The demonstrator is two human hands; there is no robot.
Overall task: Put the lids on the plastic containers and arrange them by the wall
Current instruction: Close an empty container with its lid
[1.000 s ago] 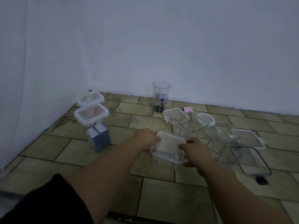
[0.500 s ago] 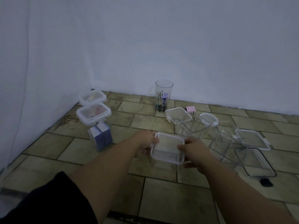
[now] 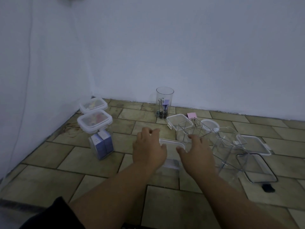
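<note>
A clear square container stands on the tiled floor in front of me with a white-rimmed lid on top. My left hand lies over the lid's left side, thumb on the lid and fingers loosely spread and lifted. My right hand covers the right side, with its thumb on the lid too. Two lidded containers stand by the left wall: a low one in the corner and a tall one holding blue boxes.
An open clear cylinder holding binder clips stands at the back wall. To the right lie a loose lid, an open container, a round lid, another open container and two more lids.
Both hands moved from gripping the container's sides to lying over its lid with the fingers spread. The container sits on the floor at about the same spot.
</note>
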